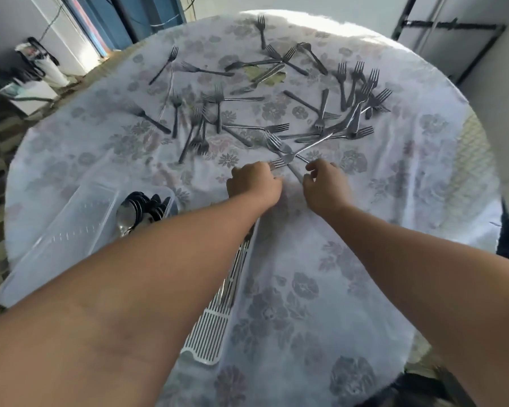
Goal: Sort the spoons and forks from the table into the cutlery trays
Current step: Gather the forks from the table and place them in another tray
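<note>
Forks lie scattered across the far half of the round table, and our two hands meet at the nearest of them. Our left hand is curled, its fingertips at the tines of a fork that runs away to the right; whether it actually pinches the tines we cannot tell. Our right hand has its thumb and fingers bent around the slim handle of a second fork, which crosses under the first one. Both forearms stretch forward from the bottom of the view.

Beneath our left arm sits a clear plastic cutlery tray near the table's left edge. Its left compartment shows only bare plastic, while a heap of spoons fills the compartment beside it. A white slotted tray lies just right of our left forearm, partly hidden by it.

Farther out, the remaining forks spread over the floral tablecloth, some singly at the left, some overlapping in a thick cluster at the right. Beyond the table at the left stand a blue door frame and some cluttered equipment on the floor.
</note>
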`<state>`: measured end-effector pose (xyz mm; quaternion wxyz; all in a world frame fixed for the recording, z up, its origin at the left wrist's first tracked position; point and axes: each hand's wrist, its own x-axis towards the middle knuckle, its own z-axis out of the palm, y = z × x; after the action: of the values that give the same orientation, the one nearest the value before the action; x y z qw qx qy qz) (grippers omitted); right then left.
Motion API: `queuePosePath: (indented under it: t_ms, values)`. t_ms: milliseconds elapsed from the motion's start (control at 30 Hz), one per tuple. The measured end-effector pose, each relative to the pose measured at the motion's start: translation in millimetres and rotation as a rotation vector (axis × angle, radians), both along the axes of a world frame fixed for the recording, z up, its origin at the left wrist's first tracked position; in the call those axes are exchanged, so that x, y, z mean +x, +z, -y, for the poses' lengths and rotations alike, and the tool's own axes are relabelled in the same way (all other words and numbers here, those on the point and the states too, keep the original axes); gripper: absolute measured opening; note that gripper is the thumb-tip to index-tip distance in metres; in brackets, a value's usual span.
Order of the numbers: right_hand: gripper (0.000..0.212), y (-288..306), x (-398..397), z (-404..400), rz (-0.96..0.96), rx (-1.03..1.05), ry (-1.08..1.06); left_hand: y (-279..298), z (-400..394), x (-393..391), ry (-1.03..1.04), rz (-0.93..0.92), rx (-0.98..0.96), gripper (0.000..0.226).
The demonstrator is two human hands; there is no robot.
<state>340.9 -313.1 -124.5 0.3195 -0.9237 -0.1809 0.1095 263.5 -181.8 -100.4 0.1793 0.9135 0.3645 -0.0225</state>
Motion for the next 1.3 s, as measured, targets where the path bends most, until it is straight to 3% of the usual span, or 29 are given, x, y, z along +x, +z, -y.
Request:
queuePosePath:
  t_ms: [133, 267, 367, 467, 667, 767, 900, 1000, 1233, 1300]
  values:
    - [0.036, 0, 24, -1, 0.076, -0.132, -0.008, -6, -1, 11, 0.007, -0.024, 0.073, 0.042]
    - [0.033, -6, 41, 5, 0.092, -0.248, 0.087, -6, 17, 28, -0.037, 0.006, -0.034, 0.035]
    - [0.031, -9, 46, 10, 0.079, -0.223, 0.130, -6, 34, 40, -0.119, 0.035, -0.009, 0.017]
    - [0.028, -10, 48, 13, 0.033, -0.206, 0.138, -19, 42, 47, -0.122, 0.012, 0.019, 0.026]
    - [0.059, -2, 49, 8, -0.081, -0.419, 0.210, -14, 32, 42, -0.050, -0.051, 0.099, 0.024]
    - [0.052, 5, 49, 2, -0.112, -0.442, 0.251, -5, 24, 44, 0.068, -0.045, 0.071, 0.028]
    - [0.027, 11, 49, 2, -0.089, -0.315, 0.242, 4, 15, 46, 0.142, -0.080, 0.032, 0.029]
    - [0.021, 14, 45, 1, -0.044, -0.250, 0.225, 7, 11, 45, 0.183, -0.103, -0.041, 0.025]
    - [0.044, 13, 45, -1, 0.231, -0.414, 0.392, 5, -3, 44, 0.203, -0.201, -0.239, 0.037]
    - [0.064, 9, 49, -6, 0.230, -0.462, 0.426, 4, -6, 41, 0.166, -0.242, -0.263, 0.031]
